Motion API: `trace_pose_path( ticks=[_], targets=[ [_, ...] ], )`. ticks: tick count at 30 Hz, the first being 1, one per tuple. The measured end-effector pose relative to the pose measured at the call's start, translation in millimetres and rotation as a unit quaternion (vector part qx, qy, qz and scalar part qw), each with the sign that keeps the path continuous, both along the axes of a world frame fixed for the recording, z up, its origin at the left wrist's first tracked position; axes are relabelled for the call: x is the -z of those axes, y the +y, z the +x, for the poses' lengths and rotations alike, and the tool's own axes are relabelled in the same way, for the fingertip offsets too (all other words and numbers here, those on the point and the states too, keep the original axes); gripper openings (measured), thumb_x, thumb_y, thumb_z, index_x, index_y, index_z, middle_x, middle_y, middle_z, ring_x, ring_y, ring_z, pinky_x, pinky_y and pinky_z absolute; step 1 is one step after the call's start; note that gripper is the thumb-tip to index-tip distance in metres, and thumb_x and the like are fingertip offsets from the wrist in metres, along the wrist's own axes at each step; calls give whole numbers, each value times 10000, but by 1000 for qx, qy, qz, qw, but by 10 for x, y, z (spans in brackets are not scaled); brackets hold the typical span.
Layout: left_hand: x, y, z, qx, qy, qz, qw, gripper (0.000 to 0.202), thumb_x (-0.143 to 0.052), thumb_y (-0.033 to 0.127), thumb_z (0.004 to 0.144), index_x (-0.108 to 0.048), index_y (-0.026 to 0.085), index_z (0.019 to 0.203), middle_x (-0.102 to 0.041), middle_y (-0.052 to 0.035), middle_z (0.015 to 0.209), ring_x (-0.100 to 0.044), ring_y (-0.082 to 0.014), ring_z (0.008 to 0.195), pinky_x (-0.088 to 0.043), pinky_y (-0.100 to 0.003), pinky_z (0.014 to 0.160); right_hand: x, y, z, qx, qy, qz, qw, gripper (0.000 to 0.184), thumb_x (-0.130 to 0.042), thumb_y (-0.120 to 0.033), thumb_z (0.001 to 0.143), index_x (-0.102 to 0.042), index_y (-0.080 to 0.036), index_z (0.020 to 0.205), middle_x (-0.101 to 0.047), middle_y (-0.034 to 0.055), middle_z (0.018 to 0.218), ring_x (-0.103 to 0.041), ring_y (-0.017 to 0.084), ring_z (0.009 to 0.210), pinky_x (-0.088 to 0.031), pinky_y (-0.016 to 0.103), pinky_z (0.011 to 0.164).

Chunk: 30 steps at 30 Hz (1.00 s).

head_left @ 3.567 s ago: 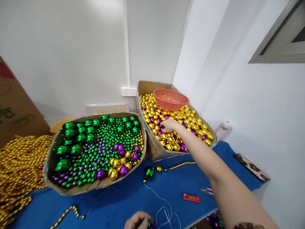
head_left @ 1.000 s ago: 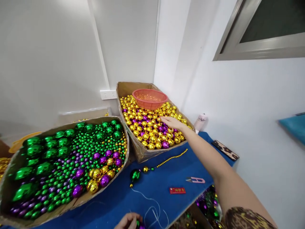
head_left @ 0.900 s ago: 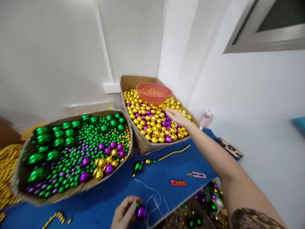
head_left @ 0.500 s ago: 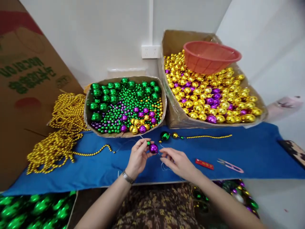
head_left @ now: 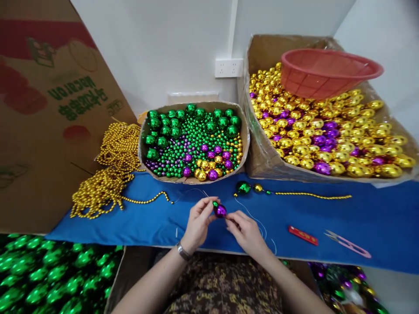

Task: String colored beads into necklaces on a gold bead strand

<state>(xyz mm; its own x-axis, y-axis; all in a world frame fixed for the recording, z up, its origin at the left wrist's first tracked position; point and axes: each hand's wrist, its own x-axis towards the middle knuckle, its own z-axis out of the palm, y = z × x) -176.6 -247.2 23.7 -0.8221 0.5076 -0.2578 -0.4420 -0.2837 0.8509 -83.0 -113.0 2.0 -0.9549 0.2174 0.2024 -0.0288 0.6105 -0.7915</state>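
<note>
My left hand (head_left: 198, 222) is closed, pinching a small green bead (head_left: 215, 204) and the shiny purple ball (head_left: 220, 211) beside it. A thin needle-like tip (head_left: 205, 193) sticks up past its fingertips. My right hand (head_left: 245, 231) pinches at the lower right end of the purple ball; what its fingertips grip, perhaps thread, is too small to make out. Behind the hands lies a strung piece with a large green ball (head_left: 243, 187), a gold ball (head_left: 258, 188) and a gold bead chain (head_left: 314, 195). Loose pale thread (head_left: 250, 213) runs from its gold end bead past my right hand.
A carton (head_left: 143, 168) of green, purple and gold beads stands behind; a larger carton (head_left: 262, 161) with a red basket (head_left: 327, 83) is right of it. Gold bead strands (head_left: 101, 192) pile up left. A red packet (head_left: 303, 234) and pink thread snips (head_left: 348, 244) lie on the blue cloth (head_left: 147, 226).
The view has turned left, so everything sits further right. My right fingers have come in against the purple ball. The thread is now spread in a long curve beside my right hand.
</note>
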Motion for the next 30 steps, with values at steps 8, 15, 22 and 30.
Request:
trace_pose_path(
  ticks=[8, 15, 22, 30],
  targets=[
    [-100, -164, -247, -30, 147, -71, 986, 335, -620, 379, 801, -662, 195, 1078, -660, -100, 1078, -600, -241, 996, -511, -338, 794, -81, 75, -11, 18, 15, 10, 1000, 176, -455, -295, 919, -601, -217, 859, -628, 28, 775, -609, 155, 678, -474, 255, 630],
    [-361, -92, -881, -41, 554, -324, 766, 286, -577, 308, 826, -655, 207, 1082, -633, -118, 1059, -548, -263, 994, -398, -391, 920, -114, 125, 23, 37, 20, 21, 999, 174, -460, -299, 918, -595, -218, 845, -607, 19, 760, -594, 148, 683, -451, 246, 636],
    [-362, 115, -1125, 69, 620, -482, 616, 298, -534, 349, 853, -634, 168, 1067, -626, -131, 975, -591, -276, 876, -444, -357, 745, -153, 168, 44, 45, 17, 28, 998, 172, -459, -278, 918, -590, -205, 835, -581, 17, 744, -575, 137, 680, -428, 237, 636],
    [-456, -41, -1100, 4, 425, -256, 868, 313, -645, 334, 772, -643, 180, 1046, -629, -83, 1016, -600, -185, 821, -500, -305, 731, -187, 187, 84, 41, 27, 16, 999, 181, -458, -292, 915, -589, -211, 820, -583, 14, 728, -581, 140, 669, -438, 234, 612]
  ],
)
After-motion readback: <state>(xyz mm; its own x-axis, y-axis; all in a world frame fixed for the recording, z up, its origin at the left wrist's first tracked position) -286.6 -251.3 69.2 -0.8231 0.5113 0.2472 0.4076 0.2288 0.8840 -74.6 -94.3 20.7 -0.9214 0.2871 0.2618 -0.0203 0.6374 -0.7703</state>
